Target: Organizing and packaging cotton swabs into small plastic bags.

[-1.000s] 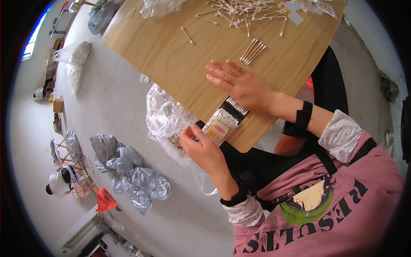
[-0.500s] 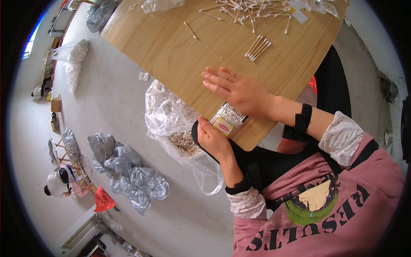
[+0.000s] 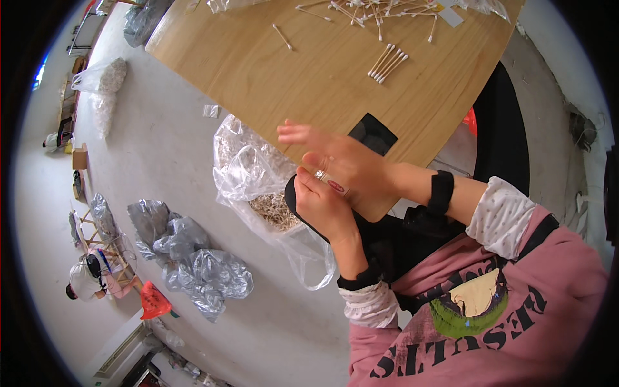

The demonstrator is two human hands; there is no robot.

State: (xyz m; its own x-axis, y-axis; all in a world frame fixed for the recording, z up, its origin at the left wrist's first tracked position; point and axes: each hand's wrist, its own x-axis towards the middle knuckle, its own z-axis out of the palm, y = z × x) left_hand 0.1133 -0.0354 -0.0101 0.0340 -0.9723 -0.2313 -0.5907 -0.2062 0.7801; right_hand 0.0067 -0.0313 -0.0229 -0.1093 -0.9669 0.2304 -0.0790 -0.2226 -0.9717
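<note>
Near the table's corner, my left hand (image 3: 325, 208) is closed around a small clear pack of cotton swabs (image 3: 335, 186) with a red and yellow label. Most of the pack is hidden between my hands. My right hand (image 3: 348, 158) is over it, fingers stretched out to the left and smeared by motion, the thumb close to the pack's top edge. Just beyond that wrist, a flat black rectangular piece (image 3: 374, 133) lies on the wooden table (image 3: 309, 84). Farther off on the table are a short row of cotton swabs (image 3: 388, 63) and one single swab (image 3: 282, 37).
A loose heap of swabs (image 3: 380, 11) spreads at the table's far side, beside a white card (image 3: 451, 17). Left of the table, an open clear bag (image 3: 274, 213) of swabs stands on the floor. Grey plastic bags (image 3: 193, 258) lie farther left. Another person (image 3: 90, 277) is at far left.
My right hand has moved left and slightly down, covering more of the pack. The black piece, out of sight before, now shows on the table. My left hand still holds the pack.
</note>
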